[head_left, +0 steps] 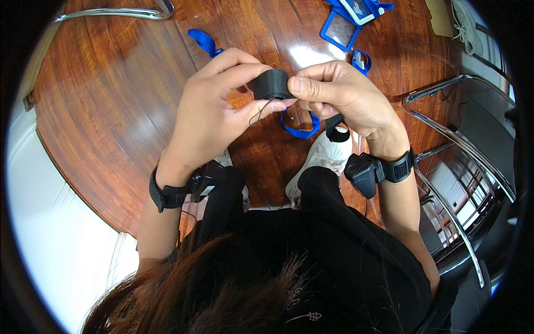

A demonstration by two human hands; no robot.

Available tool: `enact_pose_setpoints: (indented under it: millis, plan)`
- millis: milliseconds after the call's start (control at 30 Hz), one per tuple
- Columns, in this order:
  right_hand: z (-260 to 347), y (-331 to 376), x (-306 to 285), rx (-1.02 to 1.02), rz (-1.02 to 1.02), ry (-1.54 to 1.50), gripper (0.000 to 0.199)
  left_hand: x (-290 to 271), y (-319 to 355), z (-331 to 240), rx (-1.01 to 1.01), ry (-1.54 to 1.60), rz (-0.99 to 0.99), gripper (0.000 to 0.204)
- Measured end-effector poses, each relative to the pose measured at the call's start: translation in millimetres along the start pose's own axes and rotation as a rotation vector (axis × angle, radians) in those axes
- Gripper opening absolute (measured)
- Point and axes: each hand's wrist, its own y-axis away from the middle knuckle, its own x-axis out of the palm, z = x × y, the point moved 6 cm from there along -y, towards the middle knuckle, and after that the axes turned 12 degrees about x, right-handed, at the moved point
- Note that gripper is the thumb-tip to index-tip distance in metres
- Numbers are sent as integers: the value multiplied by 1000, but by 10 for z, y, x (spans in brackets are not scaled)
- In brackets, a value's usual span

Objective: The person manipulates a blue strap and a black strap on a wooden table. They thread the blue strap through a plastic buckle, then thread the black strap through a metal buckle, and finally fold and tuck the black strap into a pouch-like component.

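A black woven strap (pixel 271 84) is wound into a short, wide coil between my two hands. My left hand (pixel 214 103) grips the coil from the left, its thumb underneath and its fingers curled over the top. On the other side my right hand (pixel 339 92) pinches the strap between thumb and bent forefinger. A loose end of the strap (pixel 336 131) hangs below my right palm. From the coil a thin black cord (pixel 258 114) droops by my left thumb. The fingertips behind the coil are partly hidden.
Blue lanyards (pixel 301 132) and a blue-framed badge holder (pixel 340 31) lie on the shiny wooden floor (pixel 105 111). Chrome-framed chairs (pixel 445 145) stand at the right. Another chrome bar (pixel 114 11) reaches in at the upper left. My white shoes (pixel 328 150) are below my hands.
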Motion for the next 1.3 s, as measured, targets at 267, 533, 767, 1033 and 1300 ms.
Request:
enact_pose_setpoints:
  millis: [267,533,767,1033,1300]
  plan:
    - [-8,24,-80,-18,-328,260,41,81,-74,-134,166,-448,126,31]
    - [77,60,-26,-135,-499,544,45,135,-40,-136,35,-427,86,29]
    - [60,54,93,-61,169,-222,29,97,-22,6,-82,384,-199,33]
    - [1,17,69,-50,178,-237,34,52,-48,-43,-20,176,-183,31]
    - [16,60,-104,-60,-342,171,32,39,-60,-109,145,-277,-87,31]
